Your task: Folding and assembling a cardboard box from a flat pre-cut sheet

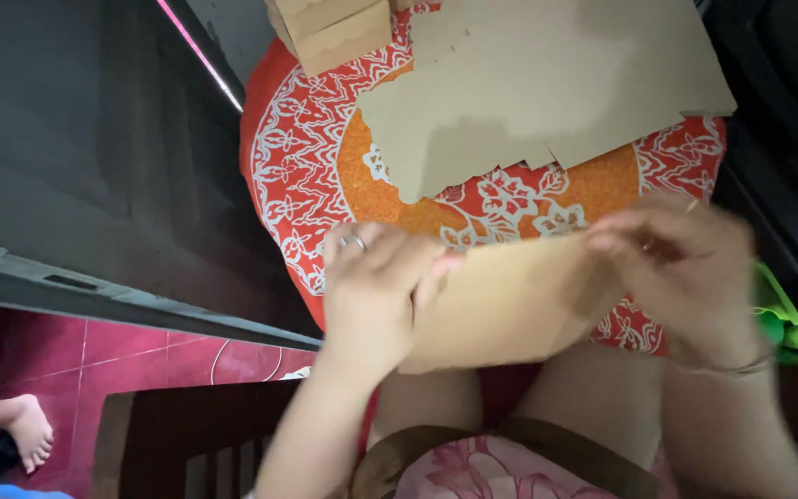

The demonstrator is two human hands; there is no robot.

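Head view, looking straight down at my lap. Both hands are on one flat brown card blank [510, 300].

Left hand [376, 291]: fingers curled tight over the blank's left end, thumb on top, ring on one finger. Right hand [681, 263]: blurred, fingers pinched on the upper right corner. It looks like a grip, but the blur hides exactly how the fingertips sit.

Blank position: over my knees, at the near rim of the round red cushion [293, 157]. I can't tell whether it rests on the cushion or is held just above it. Its long axis runs left to right, from one hand to the other, and tilts up a little toward the right. The lower edge is free, with no fingers on it.

Neither hand is nearer; each holds one end.

Beyond the blank, a stack of flat blanks [547, 83] covers the far half of the cushion, well apart from the held piece. Folded boxes [330, 28] sit at the far left rim. Between stack and held blank is a bare strip of cushion.

Left: dark panel [76, 148], then pink tile floor [140, 346], with another person's foot [30, 430] far left. Right: dark edge, something green [782, 319] close to my right wrist. That side is tight.
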